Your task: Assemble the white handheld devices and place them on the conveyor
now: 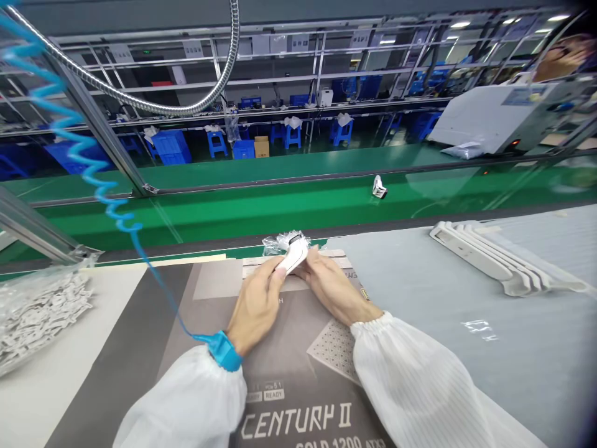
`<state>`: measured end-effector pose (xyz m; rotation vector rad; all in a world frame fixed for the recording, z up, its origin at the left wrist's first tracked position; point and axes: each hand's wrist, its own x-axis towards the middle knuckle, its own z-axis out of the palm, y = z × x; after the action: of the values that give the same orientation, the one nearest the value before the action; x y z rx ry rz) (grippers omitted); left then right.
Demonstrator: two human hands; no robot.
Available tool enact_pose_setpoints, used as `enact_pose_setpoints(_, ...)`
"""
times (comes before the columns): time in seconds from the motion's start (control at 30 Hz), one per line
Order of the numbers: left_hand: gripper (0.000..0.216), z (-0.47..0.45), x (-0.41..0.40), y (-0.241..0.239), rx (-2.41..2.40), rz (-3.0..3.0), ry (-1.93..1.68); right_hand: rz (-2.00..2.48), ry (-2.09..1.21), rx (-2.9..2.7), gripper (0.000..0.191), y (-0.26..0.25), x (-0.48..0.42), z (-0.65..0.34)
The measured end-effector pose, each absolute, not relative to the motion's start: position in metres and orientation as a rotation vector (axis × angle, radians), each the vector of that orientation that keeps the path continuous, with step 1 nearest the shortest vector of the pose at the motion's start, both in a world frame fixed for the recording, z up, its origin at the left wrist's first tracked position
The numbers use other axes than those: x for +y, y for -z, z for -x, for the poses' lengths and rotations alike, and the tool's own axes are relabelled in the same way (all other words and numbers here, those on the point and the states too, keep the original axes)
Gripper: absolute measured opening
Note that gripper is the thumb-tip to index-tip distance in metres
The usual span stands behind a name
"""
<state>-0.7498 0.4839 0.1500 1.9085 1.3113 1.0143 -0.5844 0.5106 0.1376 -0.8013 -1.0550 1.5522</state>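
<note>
Both my hands meet over the far edge of a grey printed carton (298, 373) lying flat on the bench. My left hand (256, 302) and my right hand (326, 280) are closed together on a small white plastic part (293, 255). A crumpled clear plastic bag (280, 241) sits just behind the part, touching it. My left wrist wears a blue strap (224, 350) with a coiled blue cord (84, 149) running up to the left. Both arms are in white sleeves.
A clear bag of several white plastic pieces (37, 311) lies at the left edge. A stack of white flat parts (494, 258) rests on the grey mat at right. A green conveyor belt (280, 205) runs beyond the bench with one small part (379, 186) on it. A white machine (494, 118) stands far right.
</note>
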Motion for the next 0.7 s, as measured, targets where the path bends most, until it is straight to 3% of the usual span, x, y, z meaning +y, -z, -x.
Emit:
enact_pose_setpoints(0.2, 0.052, 0.721, 0.469, -0.151, 1.542, -2.217, -0.471, 0.799, -1.649, -0.54, 0.053, -0.133, 0.512, 0.589)
enact_pose_setpoints(0.43, 0.049, 0.737, 0.479, -0.154, 1.742, -2.253, -0.352, 0.734, -1.787, -0.682, 0.051, -0.14, 0.51, 0.585)
enact_pose_setpoints(0.7, 0.051, 0.734, 0.478, -0.143, 1.675, -2.273, -1.073, 0.57, -1.879, -0.699, 0.03, -0.142, 0.495, 0.608)
